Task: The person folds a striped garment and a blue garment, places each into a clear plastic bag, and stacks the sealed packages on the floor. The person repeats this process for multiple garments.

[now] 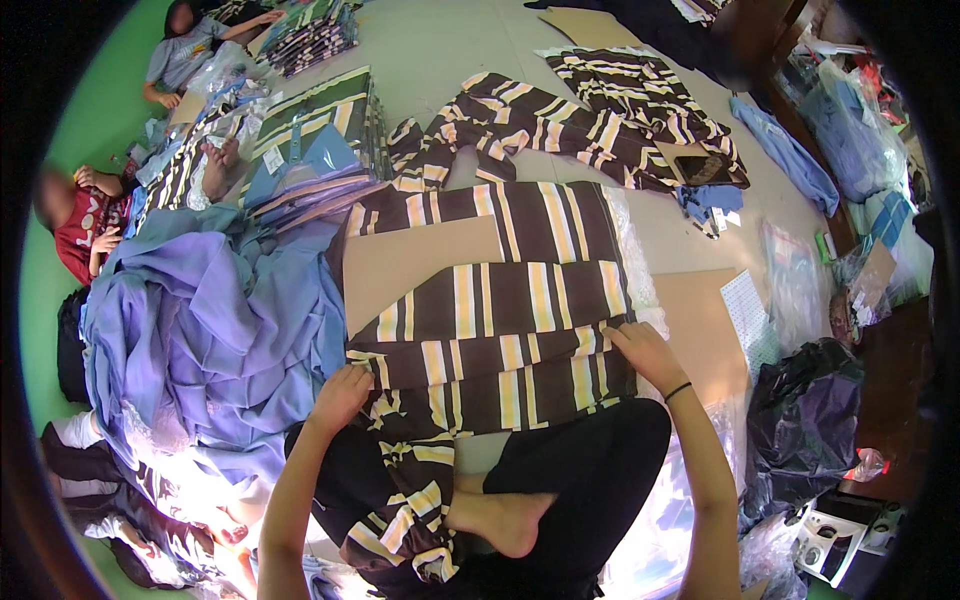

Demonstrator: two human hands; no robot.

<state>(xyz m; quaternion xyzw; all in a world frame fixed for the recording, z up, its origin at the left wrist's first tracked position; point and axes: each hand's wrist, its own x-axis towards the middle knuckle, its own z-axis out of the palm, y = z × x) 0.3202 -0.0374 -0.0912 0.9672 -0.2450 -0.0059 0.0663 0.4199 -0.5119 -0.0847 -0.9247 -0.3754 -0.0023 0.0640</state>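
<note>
A dark brown garment [480, 360] with white and yellow stripes lies on the floor before my crossed legs, partly folded over itself. A flat brown cardboard sheet [420, 262] lies on it, its lower part covered by a flap of the cloth. My left hand [343, 396] is closed on the left end of the near fold. At the right end my right hand [646, 354] pinches the fold's edge, with a black band on that wrist. A loose striped part of the cloth [415, 510] trails over my lap. White lace [640, 270] shows beyond the garment's right side.
Purple-blue cloth [210, 330] is heaped at the left. Folded garments are stacked [320, 115] beyond it. More striped garments [620, 90] lie far ahead. A cardboard sheet [695, 320] and a black plastic bag [803, 425] are at the right. Two people sit at the far left.
</note>
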